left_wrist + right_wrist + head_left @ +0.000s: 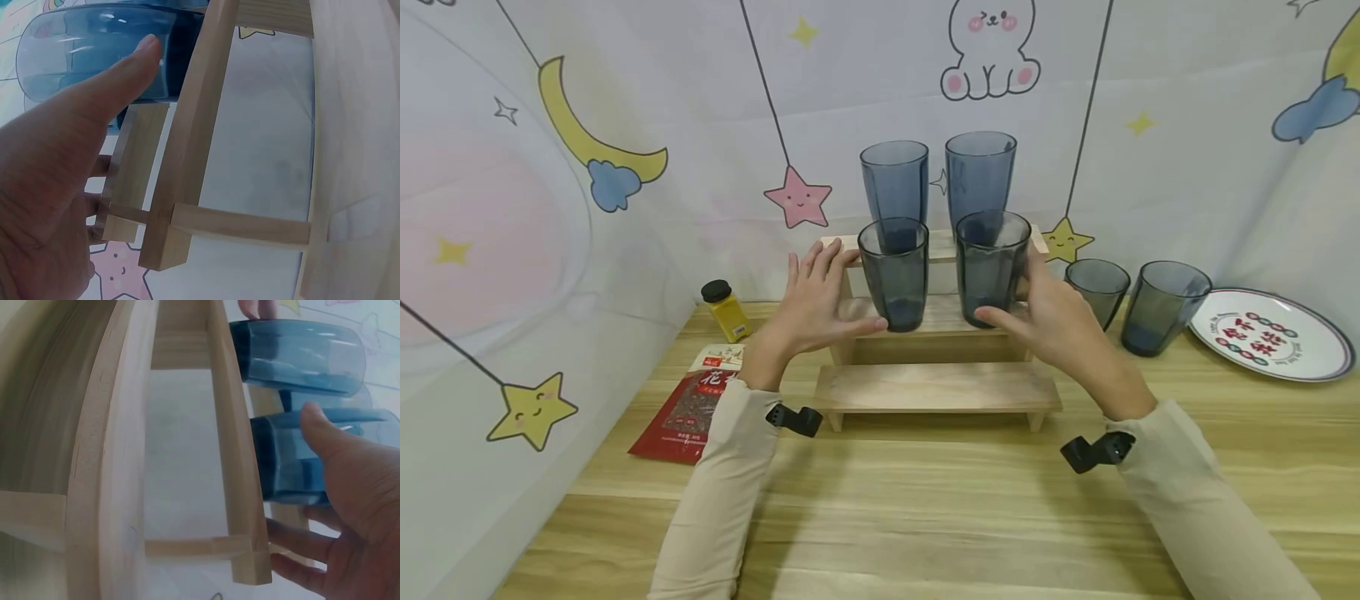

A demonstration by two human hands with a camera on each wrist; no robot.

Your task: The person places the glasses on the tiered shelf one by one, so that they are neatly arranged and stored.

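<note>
Over the bottom step (936,387) the way lies free, but middle-step glasses (895,287) block the rear glasses (895,177).

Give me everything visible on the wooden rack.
The rack is pale, grained wood: three open tiers, stepped up toward the back, on legs. It stands upright on the table. Two glasses stand on the middle tier, two on top. The left hand and right hand are at its sides; contact is unclear.

Yellow black-lidded jar (730,320), red packet (683,412) near it, white plate (1273,335) with red characters, cartoon-printed backdrop (865,75).
</note>
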